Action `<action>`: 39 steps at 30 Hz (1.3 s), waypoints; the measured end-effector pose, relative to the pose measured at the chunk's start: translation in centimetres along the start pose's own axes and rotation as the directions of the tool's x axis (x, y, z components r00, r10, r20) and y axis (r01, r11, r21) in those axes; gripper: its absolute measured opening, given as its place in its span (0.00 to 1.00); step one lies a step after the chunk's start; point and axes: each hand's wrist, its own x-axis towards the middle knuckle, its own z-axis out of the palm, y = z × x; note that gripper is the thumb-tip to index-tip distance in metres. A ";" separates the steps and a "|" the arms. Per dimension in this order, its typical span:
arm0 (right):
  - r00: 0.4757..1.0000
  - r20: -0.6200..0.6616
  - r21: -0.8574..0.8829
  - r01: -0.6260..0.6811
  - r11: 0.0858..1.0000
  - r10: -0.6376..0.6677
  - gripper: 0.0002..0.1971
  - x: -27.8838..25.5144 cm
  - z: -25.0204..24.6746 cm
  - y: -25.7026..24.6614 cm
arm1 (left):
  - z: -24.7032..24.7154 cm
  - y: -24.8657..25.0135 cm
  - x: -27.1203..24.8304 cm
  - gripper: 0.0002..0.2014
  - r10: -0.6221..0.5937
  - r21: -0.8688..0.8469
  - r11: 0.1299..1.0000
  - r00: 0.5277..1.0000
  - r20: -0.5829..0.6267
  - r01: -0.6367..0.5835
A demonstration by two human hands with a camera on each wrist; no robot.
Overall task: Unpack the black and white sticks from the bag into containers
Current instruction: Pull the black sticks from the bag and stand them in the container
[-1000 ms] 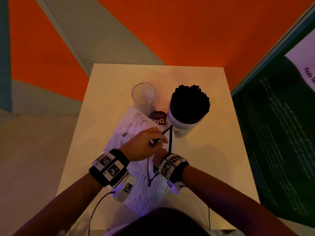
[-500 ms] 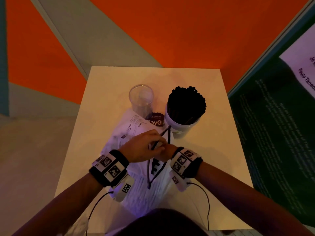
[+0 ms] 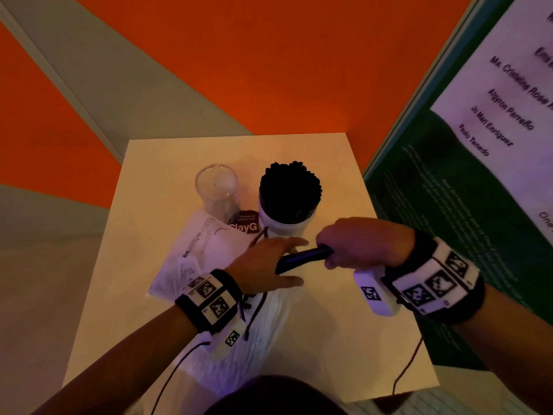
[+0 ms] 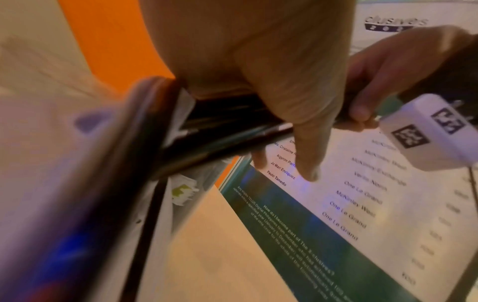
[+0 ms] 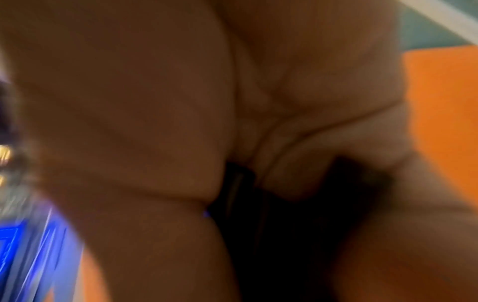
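A white bag (image 3: 206,253) with black cord handles lies on the table in front of me. My left hand (image 3: 287,262) rests on its mouth with the fingers spread and straight. My right hand (image 3: 332,250), just right of the bag, grips a bundle of black sticks (image 3: 302,257) that reaches from the bag's mouth under my left palm. In the left wrist view the black sticks (image 4: 227,132) run from the bag (image 4: 77,163) to my right hand (image 4: 375,85). The right wrist view is blurred, showing curled fingers round the dark sticks (image 5: 245,183). No white sticks are in view.
Behind the bag stand an empty clear cup (image 3: 217,187) and a white cup (image 3: 284,227) packed with black sticks, with a round dark label (image 3: 244,223) between them. A green and white poster panel (image 3: 449,205) rises along the edge of the small table (image 3: 329,324) on the right.
My right hand has come out of the bag and moved right with a bundle of black sticks. My left hand let go of the cord and spread its fingers over the bag's mouth.
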 end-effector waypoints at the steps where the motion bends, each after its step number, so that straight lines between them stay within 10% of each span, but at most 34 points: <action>1: 0.999 -0.046 0.038 0.021 0.999 -0.020 0.12 -0.5 -0.5 0.1 | 0.1 0.3 0.3 0.26 -0.021 -0.058 0.998 1.000 0.013 0.022; 6: 0.863 -0.503 0.501 0.244 0.831 0.050 0.25 -1.3 -1.6 0.4 | -0.5 0.1 0.6 0.03 -0.029 -0.315 0.949 0.991 -0.131 -0.014; 11: 0.646 -0.753 0.558 0.525 0.643 0.126 0.18 1.1 0.2 -2.0 | -0.9 0.2 0.8 0.09 -0.058 -0.440 0.898 0.983 -0.173 -0.024; 16: 0.552 -0.790 0.599 0.788 0.144 0.267 0.21 2.7 1.1 -2.8 | -1.7 0.1 0.7 0.04 -0.098 -0.532 0.844 0.958 -0.269 -0.063; 22: 0.496 -0.844 0.533 0.821 0.205 0.204 0.19 4.0 -0.2 -1.5 | -3.4 0.9 1.9 0.18 -0.037 -0.482 0.864 0.934 -0.354 -0.148; 28: 0.389 -0.876 0.472 0.814 0.339 0.286 0.21 5.4 -2.2 3.6 | -3.5 -2.7 0.4 0.38 -0.152 -0.279 0.960 0.897 -0.415 0.034; 35: 0.436 -0.872 0.468 0.605 0.645 0.224 0.15 10.8 3.3 3.3 | -2.1 -5.1 -2.0 0.33 -0.113 -0.063 0.993 0.963 -0.246 0.101; 39: 0.527 -0.840 0.276 0.215 0.937 0.126 0.20 13.3 7.2 3.5 | -2.1 -5.7 -2.9 0.29 -0.156 -0.088 0.985 0.979 -0.128 0.145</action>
